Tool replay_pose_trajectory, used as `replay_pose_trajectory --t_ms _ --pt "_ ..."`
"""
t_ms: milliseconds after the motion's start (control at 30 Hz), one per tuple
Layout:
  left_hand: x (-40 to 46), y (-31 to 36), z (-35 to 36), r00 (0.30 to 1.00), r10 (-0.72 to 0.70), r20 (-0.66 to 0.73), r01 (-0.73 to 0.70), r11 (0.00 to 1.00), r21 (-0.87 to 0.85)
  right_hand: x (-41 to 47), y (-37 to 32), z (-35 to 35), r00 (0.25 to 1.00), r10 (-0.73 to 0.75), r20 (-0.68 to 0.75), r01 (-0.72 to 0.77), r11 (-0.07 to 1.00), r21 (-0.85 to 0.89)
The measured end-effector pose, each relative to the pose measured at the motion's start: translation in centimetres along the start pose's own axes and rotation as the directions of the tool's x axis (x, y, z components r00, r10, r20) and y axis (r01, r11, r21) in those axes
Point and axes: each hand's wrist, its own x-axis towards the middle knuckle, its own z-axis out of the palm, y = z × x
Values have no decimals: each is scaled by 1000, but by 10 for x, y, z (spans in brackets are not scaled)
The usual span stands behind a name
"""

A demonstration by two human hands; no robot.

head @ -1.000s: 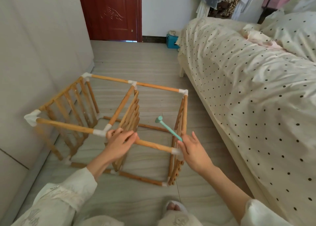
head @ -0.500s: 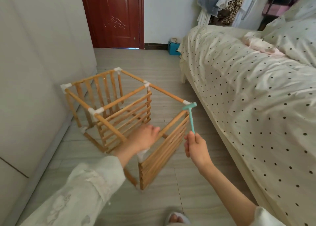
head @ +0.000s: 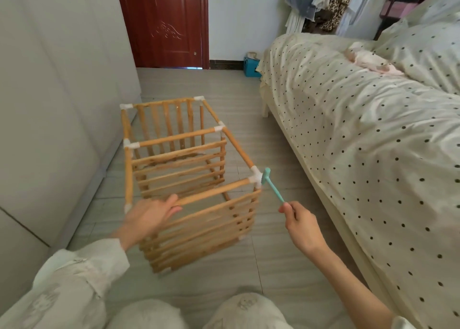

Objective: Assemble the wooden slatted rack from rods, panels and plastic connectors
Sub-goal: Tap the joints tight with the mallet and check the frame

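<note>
Pale fabric covers the person's knees (head: 196,313) at the bottom edge, with a light sleeve (head: 74,284) on the left arm. Just beyond, the left hand (head: 149,216) curls its fingers round the near top rod (head: 216,191) of the wooden slatted rack (head: 184,179), close to the near left corner. The right hand (head: 302,225) is clamped on the handle end of a small teal plastic hammer (head: 271,185), whose head sits against the white plastic connector (head: 256,176) at the rack's near right top corner. The two hands are well apart, one at each end of that rod. The rack stands on the grey tiled floor (head: 249,129) as an open-topped box with slatted panels at the near side, the middle and the far side, between a pale cabinet wall (head: 62,104) on the left and a bed with a polka-dot cover (head: 373,142) on the right. Farther off are a blue box (head: 250,67) by the bed's corner, a dark red door (head: 164,22), and hanging clothes (head: 331,5).
</note>
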Motion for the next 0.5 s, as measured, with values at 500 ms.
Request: replay_pose_trajectory --t_ms 500 --pt "-27 -4 12 935 -350 64 354 894 -274 -17 -15 41 997 27 66 -5 951 -310"
